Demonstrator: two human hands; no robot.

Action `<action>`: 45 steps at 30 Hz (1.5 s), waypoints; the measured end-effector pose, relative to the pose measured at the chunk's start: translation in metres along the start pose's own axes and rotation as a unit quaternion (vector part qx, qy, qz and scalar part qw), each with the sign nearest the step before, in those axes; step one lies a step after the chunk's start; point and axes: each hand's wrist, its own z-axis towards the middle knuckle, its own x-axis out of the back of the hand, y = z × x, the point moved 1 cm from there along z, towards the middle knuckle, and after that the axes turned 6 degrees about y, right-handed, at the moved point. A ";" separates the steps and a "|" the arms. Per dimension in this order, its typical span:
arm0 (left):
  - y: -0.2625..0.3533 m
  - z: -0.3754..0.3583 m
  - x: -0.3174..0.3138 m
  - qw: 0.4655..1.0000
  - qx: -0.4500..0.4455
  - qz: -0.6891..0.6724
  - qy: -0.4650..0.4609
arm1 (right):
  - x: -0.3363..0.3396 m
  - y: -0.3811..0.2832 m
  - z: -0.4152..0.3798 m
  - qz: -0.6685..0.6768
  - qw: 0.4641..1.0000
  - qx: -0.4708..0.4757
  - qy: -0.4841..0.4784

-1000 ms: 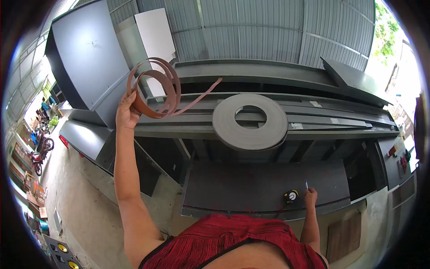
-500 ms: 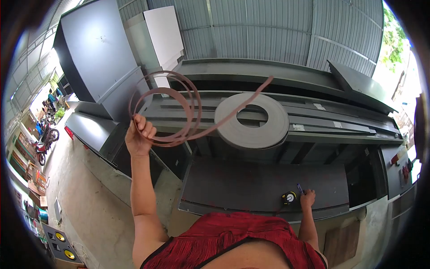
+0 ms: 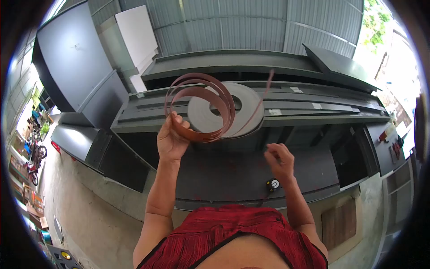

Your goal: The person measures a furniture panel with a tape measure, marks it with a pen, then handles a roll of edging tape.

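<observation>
Hands raised above a dark workbench (image 3: 251,179): the left hand (image 3: 172,139) was clenched around the lower edge of a loose coil of brown edge banding (image 3: 201,105), several springy loops held up in the air in front of the shelving, with one free tail (image 3: 264,96) arching up and to the right. The right hand (image 3: 280,159) hovered lower, fingers curled; whether it gripped anything could not be told. Just below that hand a tape measure (image 3: 272,184), black with a white round face, lay on the bench near its front edge; no writing on it was legible. Behind the coil a large flat grey roll (image 3: 244,105) with a round central hole rested on long dark panels (image 3: 322,110), some bearing small pale labels (image 3: 275,112), unreadable. Corrugated metal sheeting (image 3: 251,27) formed the back wall. A red ribbed garment (image 3: 233,233) filled the lower edge.
</observation>
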 end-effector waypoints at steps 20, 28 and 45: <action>-0.074 -0.006 0.021 0.964 0.066 -0.010 0.256 | -0.032 -0.012 0.040 -0.065 0.979 0.137 -0.134; -0.079 -0.010 0.041 0.974 0.076 -0.009 0.215 | -0.042 0.004 0.048 -0.015 0.951 0.076 -0.298; -0.078 -0.031 0.032 0.998 0.054 0.011 0.027 | -0.037 -0.008 0.040 0.026 0.962 -0.202 -0.183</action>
